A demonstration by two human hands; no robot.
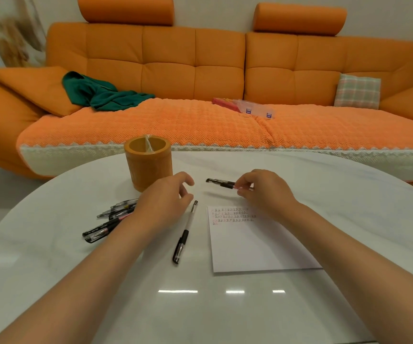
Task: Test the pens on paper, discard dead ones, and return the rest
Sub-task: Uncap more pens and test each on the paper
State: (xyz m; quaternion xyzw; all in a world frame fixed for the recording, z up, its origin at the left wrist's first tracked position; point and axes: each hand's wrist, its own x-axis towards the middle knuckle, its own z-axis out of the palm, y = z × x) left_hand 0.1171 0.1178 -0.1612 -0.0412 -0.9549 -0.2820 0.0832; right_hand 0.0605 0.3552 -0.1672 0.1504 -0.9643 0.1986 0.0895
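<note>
White table (pixel 200 306) holds the paper (pixel 250 247), the orange pen cup (pixel 148 167) and a pile of pens (pixel 111 219). Right hand (pixel 267 192) pinches 1 capped pen (pixel 221 182) beyond the paper, while left hand (pixel 165 197) is loose and holds nothing — best to pull the cap straight off.

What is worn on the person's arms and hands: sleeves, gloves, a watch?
Nothing visible. Both forearms are bare to the frame edge, no sleeves. The left hand and the right hand show no gloves, rings, watch or bracelet.
</note>
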